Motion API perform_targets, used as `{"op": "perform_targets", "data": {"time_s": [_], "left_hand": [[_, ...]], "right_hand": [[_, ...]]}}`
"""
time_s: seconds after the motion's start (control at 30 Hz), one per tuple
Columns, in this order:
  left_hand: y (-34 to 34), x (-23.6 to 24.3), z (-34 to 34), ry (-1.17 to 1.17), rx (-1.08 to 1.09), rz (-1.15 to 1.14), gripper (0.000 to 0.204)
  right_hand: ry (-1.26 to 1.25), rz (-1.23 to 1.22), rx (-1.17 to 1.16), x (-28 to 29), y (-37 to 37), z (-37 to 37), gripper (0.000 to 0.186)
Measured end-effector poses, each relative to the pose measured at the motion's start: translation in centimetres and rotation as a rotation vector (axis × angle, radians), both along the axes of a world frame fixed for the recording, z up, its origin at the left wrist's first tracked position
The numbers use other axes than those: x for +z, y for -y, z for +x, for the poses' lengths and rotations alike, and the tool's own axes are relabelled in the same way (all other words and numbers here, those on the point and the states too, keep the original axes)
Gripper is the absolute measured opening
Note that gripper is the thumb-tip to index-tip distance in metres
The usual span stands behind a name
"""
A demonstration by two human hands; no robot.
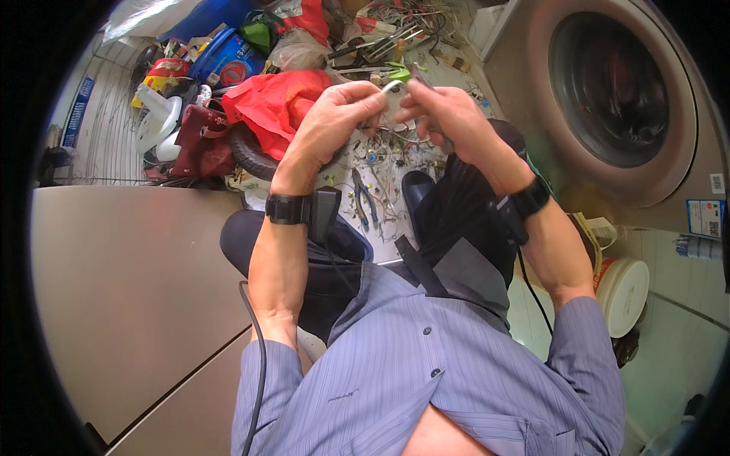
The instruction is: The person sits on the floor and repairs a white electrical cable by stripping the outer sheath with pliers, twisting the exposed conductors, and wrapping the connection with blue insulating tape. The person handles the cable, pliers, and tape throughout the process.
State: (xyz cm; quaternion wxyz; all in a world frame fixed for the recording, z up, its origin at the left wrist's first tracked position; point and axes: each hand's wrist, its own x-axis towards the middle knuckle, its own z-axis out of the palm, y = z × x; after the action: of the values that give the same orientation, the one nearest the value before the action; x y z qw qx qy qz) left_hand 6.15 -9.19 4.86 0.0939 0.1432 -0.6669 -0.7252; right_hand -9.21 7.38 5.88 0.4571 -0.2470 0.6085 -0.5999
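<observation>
My left hand [342, 118], upper middle, is closed in a pinch on a short white wire or strip [392, 87], which arches toward my right hand [449, 118]. My right hand is closed round a metal hand tool [415, 74], partly hidden by its fingers; its exact kind I cannot make out. The two hands are a little apart, above a floor strewn with small wires and bits [384, 159]. Pliers with dark handles [365, 201] lie on the floor below, between my feet.
A red bag [258, 106] on a black tire [251, 152], blue tubs [220, 61] and piled clutter stand at upper left. A washing machine [509, 68] is at right, a white bucket [622, 292] below it. A beige appliance panel [129, 281] borders my left side.
</observation>
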Motion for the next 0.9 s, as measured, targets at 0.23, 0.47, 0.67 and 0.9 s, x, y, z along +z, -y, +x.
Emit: {"op": "perform_targets", "data": {"time_s": [0.23,0.47,0.67,0.9], "left_hand": [[-1.6,4.1,0.7,-0.01,-0.083,-0.242,0.024],[-1.3,3.5,2.0,-0.041,-0.25,0.041,0.022],[-1.5,2.1,2.4,-0.07,-0.266,0.163,0.022],[1.0,-3.2,4.9,0.164,-0.289,-0.05,0.026]], "right_hand": [[0.189,-0.369,-0.054,2.5,3.2,-1.1,0.02],[-0.006,-0.466,-0.059,7.6,2.3,-2.7,0.016],[-0.076,-0.528,-0.147,11.3,2.0,-2.6,0.015],[-0.052,-0.63,-0.217,16.1,0.6,-9.5,0.018]]}}
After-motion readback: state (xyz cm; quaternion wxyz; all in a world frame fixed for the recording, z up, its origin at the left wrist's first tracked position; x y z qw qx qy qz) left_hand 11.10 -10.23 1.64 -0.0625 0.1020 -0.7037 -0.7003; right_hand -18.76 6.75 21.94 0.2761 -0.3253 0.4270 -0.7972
